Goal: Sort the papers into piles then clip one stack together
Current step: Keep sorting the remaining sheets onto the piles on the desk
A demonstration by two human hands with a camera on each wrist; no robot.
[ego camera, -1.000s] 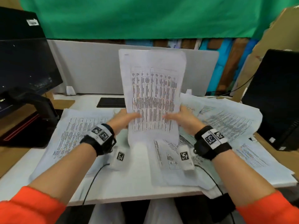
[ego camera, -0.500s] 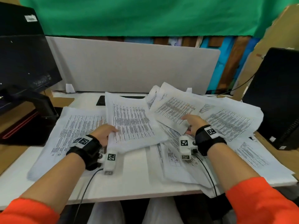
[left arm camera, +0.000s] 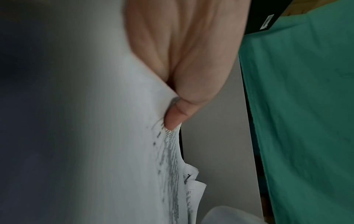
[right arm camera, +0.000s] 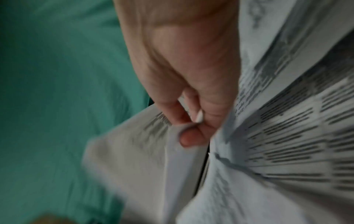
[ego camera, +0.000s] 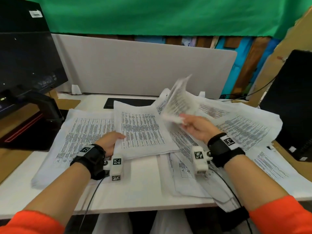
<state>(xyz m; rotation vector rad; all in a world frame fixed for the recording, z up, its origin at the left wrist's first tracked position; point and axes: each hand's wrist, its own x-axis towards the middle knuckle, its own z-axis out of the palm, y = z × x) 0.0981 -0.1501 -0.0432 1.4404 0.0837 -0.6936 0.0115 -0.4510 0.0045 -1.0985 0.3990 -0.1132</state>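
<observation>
Printed white sheets cover the white desk point(ego camera: 145, 188). My left hand point(ego camera: 112, 139) holds the left edge of a stack of printed pages point(ego camera: 143, 130) lying mid-desk, thumb on top; in the left wrist view the left hand's thumb point(left arm camera: 173, 119) presses the stack of pages point(left arm camera: 114, 151) against the fingers beneath. My right hand point(ego camera: 190, 124) pinches the lower edge of a blurred, lifted sheet point(ego camera: 180, 98) that stands tilted above the right-hand heap point(ego camera: 244, 125); the right wrist view shows thumb and fingertip point(right arm camera: 189, 139) gripping this sheet point(right arm camera: 145, 159). A flat pile point(ego camera: 79, 132) lies at left.
A dark monitor point(ego camera: 25, 61) on its stand sits at far left, and a black computer case point(ego camera: 292, 105) at far right. A grey partition point(ego camera: 143, 66) runs behind the desk, with a black flat item point(ego camera: 130, 103) lying before it. More sheets point(ego camera: 189, 179) overhang the front edge.
The stack I held upright in both hands came down flat mid-desk, my left hand staying on it. My right hand moved to the right heap and has lifted one sheet.
</observation>
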